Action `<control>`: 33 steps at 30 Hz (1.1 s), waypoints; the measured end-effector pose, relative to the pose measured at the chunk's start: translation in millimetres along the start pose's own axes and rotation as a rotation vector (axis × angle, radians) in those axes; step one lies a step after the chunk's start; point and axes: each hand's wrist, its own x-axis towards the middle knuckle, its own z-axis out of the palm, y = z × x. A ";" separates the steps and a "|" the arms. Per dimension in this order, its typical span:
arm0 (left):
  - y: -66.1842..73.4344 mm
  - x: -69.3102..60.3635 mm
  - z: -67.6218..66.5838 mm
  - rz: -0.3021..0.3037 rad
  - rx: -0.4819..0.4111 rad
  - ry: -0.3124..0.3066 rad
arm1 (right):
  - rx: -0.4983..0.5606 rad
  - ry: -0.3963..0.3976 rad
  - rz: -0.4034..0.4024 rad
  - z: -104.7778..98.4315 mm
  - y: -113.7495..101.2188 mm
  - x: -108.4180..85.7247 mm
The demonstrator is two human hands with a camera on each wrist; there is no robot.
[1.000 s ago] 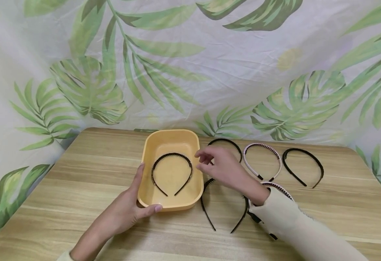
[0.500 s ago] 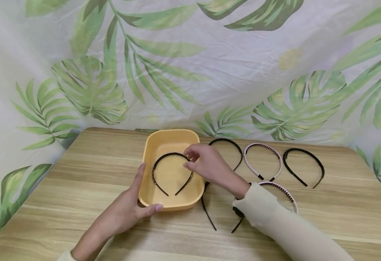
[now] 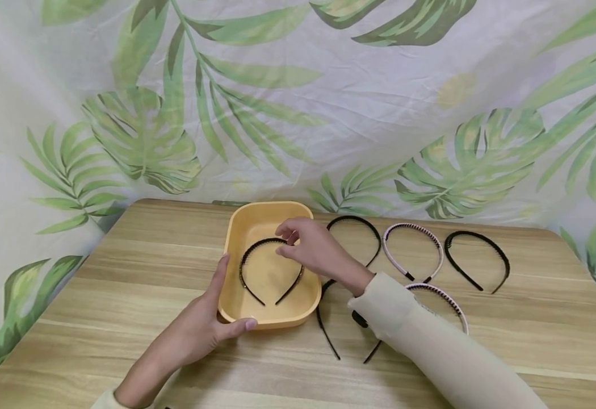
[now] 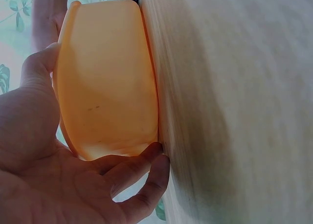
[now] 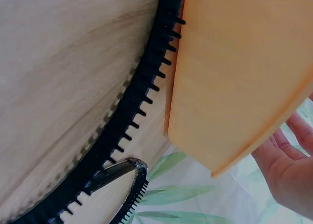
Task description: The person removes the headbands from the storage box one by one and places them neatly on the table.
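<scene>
A yellow plastic box (image 3: 269, 211) stands on the table with a black toothed headband (image 3: 241, 272) lying inside it. My left hand (image 3: 196, 326) grips the box's near left corner, thumb along the front and fingers on the left side. In the left wrist view, its fingers (image 4: 151, 177) curve around the end wall. Over the box's right rim reaches my right hand (image 3: 310, 247), its bent fingers and thumb apart above the headband's upper right. Whether they touch the headband cannot be made out. In the right wrist view the box wall (image 5: 234, 77) hides the fingertips.
Right of the box, a black headband (image 3: 354, 218), a pink one (image 3: 386, 250) and another black one (image 3: 499, 255) lie in a back row. In front are another pink headband (image 3: 451, 301) and a black one (image 3: 323, 329), partly covered by my right sleeve. A leaf-print cloth hangs behind.
My right hand has moved left, from beside the box's right rim to over the headband inside. My left hand stays on the box, and the headband keeps its place in it.
</scene>
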 end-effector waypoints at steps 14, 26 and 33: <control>-0.2 0.1 0.4 0.012 0.006 0.011 | 0.057 -0.140 -0.026 3.8 7.7 33.2; -0.2 0.1 0.3 -0.005 0.001 0.003 | 0.034 -0.198 -0.026 5.6 9.8 50.8; -0.1 0.2 0.3 -0.008 -0.007 -0.003 | 0.020 -0.236 -0.022 6.5 12.6 57.3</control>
